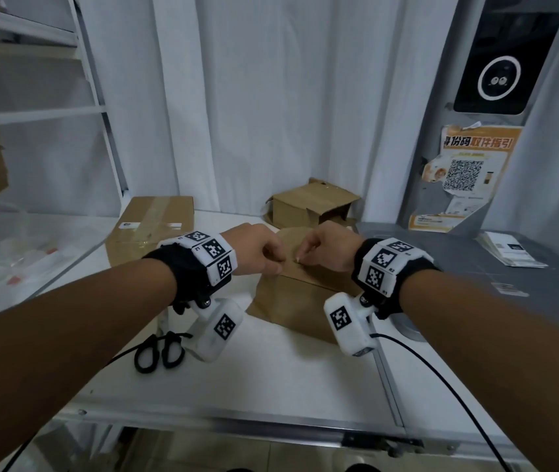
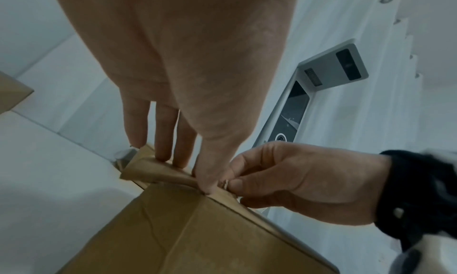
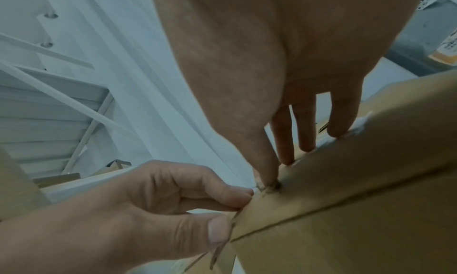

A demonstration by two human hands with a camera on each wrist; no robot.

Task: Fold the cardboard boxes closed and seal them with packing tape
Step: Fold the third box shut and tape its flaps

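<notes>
While the cardboard box (image 1: 300, 294) sits mid-table (image 1: 271, 379) in the head view, both hands meet on its top; left wrist: left hand (image 2: 197, 94) pinches the flap edge; right wrist: right hand (image 3: 284, 73) pinches there too.

Blk scissors (image 1: 159, 352) on white table (image 1: 271, 379); QR poster (image 1: 468, 172) on grey kiosk, right.

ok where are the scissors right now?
In the head view the scissors lie on the white table, near side, to the left of the box being worked on and just below the left hand; neither hand touches them.
</notes>
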